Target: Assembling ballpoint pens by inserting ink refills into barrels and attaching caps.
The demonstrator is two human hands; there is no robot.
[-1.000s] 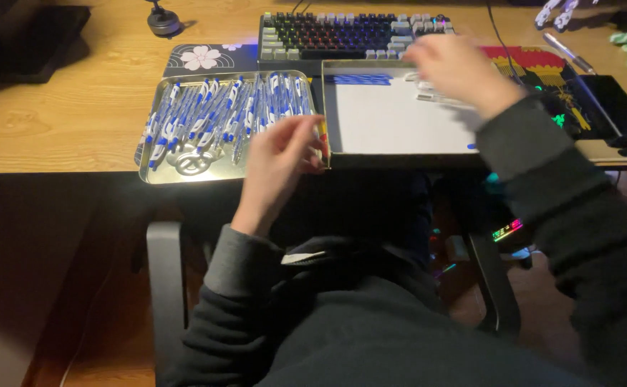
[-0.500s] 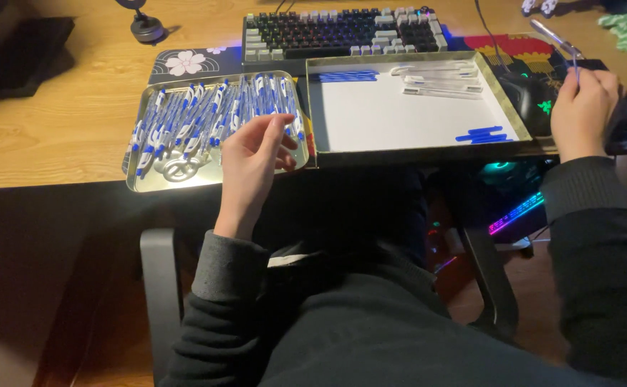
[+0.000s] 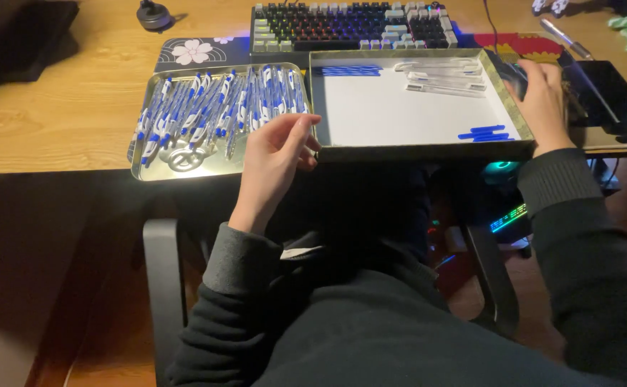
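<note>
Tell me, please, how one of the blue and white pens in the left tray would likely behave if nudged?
The pens look slim and round, so one would probably roll. Heaped in the shallow metal tray, neighbours would likely shift too. They seem light, rigid plastic, easy for the left hand to lift.

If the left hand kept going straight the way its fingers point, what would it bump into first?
Probably the near rim of the shallow metal tray with the white floor: the left hand has its fingers curled up and right toward that corner. Depth is unclear from this view.
</note>
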